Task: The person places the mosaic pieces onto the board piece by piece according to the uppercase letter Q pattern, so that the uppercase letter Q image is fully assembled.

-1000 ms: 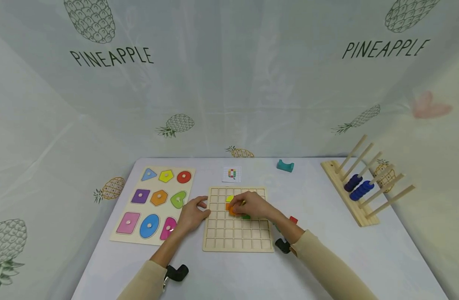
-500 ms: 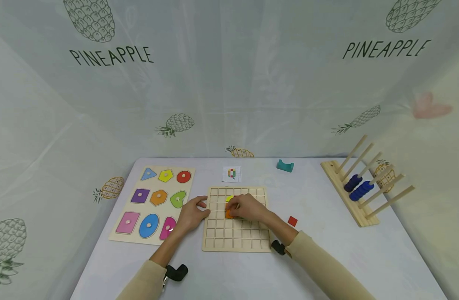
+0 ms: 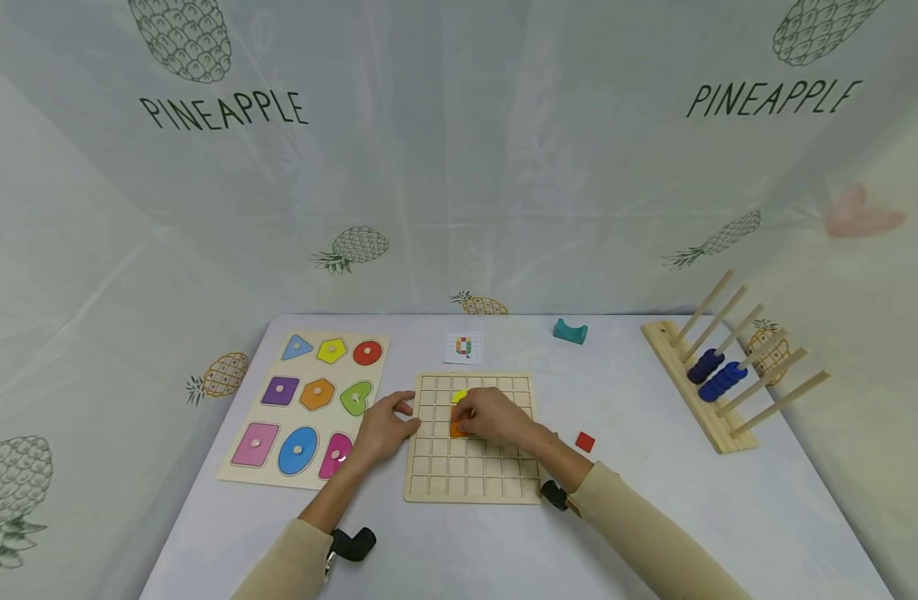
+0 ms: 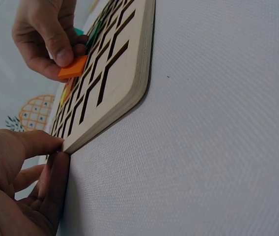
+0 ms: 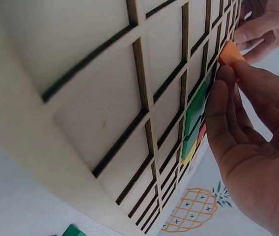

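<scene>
My right hand (image 3: 493, 415) pinches an orange square tile (image 4: 73, 68) between thumb and fingers, over the wooden grid board (image 3: 474, 483). In the right wrist view the orange tile (image 5: 232, 53) stands tilted at a cell of the grid. Green tiles (image 5: 195, 110) and a yellow tile (image 3: 459, 397) sit in other cells, partly covered by that hand. My left hand (image 3: 384, 430) touches the board's left edge with thumb and fingertip spread apart; the left wrist view shows this contact at the rim.
A shape puzzle board (image 3: 286, 417) lies at left. Behind the grid are a small pattern card (image 3: 463, 348) and a teal curved block (image 3: 571, 332). A loose red tile (image 3: 585, 442) lies right of it, near a wooden peg rack (image 3: 699, 392) with blue beads.
My right hand has shifted slightly left and down with the orange tile, then stayed nearly still. The loose red tile has come into fuller view. My left hand stays at the board's edge.
</scene>
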`<control>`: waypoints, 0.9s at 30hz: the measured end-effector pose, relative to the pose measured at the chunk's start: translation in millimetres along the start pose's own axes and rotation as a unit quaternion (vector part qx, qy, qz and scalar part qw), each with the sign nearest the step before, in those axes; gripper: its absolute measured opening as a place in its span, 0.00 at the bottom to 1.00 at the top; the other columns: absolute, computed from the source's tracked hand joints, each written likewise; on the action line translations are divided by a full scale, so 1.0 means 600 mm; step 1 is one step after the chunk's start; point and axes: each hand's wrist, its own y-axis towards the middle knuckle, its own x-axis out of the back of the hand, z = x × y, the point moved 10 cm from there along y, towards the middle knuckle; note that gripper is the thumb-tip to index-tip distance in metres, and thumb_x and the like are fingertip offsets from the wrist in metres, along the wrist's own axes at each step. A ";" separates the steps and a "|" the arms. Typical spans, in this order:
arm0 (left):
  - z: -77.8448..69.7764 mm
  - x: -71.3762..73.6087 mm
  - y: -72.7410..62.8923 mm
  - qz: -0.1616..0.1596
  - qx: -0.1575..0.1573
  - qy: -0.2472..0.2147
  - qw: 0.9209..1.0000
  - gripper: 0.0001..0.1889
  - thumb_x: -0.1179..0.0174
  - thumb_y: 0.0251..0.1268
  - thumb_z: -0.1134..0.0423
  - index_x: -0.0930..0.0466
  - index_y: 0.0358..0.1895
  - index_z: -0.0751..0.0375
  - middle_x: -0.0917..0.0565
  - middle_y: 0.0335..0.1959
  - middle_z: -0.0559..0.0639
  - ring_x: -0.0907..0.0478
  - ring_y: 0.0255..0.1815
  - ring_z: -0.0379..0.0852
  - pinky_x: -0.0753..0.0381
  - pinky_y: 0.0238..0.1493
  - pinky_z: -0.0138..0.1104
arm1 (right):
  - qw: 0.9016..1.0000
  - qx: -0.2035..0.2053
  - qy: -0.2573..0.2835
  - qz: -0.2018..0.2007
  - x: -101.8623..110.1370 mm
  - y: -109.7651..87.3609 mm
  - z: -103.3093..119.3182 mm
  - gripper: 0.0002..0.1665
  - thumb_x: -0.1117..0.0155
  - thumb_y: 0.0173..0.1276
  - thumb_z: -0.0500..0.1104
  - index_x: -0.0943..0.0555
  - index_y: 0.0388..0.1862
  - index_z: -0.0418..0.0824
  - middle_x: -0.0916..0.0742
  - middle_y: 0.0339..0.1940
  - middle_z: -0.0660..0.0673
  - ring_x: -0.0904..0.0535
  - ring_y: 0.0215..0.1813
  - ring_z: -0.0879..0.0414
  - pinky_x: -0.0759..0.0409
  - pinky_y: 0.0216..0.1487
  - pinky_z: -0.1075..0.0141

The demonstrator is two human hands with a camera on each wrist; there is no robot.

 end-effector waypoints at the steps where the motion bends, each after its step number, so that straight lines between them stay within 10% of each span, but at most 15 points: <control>1: -0.001 0.000 0.000 0.000 -0.001 -0.001 1.000 0.26 0.30 0.58 0.63 0.20 0.62 0.60 0.17 0.36 0.49 0.26 0.27 0.41 0.28 0.33 0.34 | 1.000 -0.001 -0.003 -0.002 0.000 0.000 0.000 0.04 0.31 0.67 0.40 0.11 0.38 0.46 0.17 0.33 0.57 0.24 0.36 0.61 0.23 0.40 0.68; 27: -0.002 0.000 -0.003 0.001 0.002 -0.011 1.000 0.26 0.30 0.58 0.64 0.21 0.62 0.61 0.17 0.37 0.50 0.26 0.28 0.41 0.27 0.33 0.34 | 1.000 -0.013 -0.009 -0.014 -0.003 0.000 0.001 0.01 0.31 0.66 0.38 0.14 0.36 0.42 0.17 0.31 0.55 0.24 0.33 0.61 0.23 0.38 0.68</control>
